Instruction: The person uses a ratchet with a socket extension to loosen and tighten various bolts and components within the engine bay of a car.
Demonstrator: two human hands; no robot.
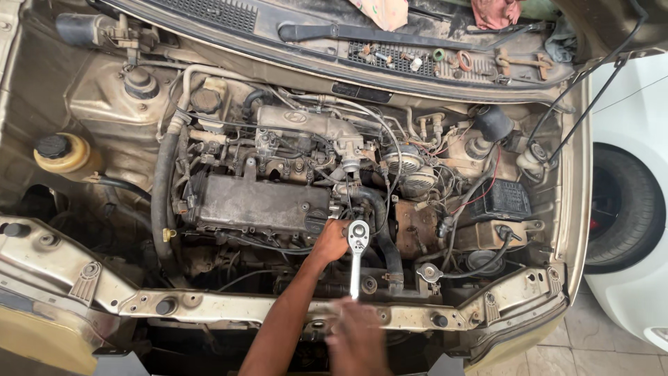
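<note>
The left hand (331,241) pressed on the head of the shiny wrench (357,252), down by the dark engine cover (257,203). The right hand (356,333) looked blurry, wrapped around the wrench handle. The wrench might slip off and bump knuckles on the hose (381,223).

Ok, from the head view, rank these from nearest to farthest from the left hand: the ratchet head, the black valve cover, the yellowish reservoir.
1. Ratchet head: just right of the left hand, about touching.
2. Black valve cover: to the hand's upper left, close by.
3. Yellowish reservoir: far left, by the fender.
</note>
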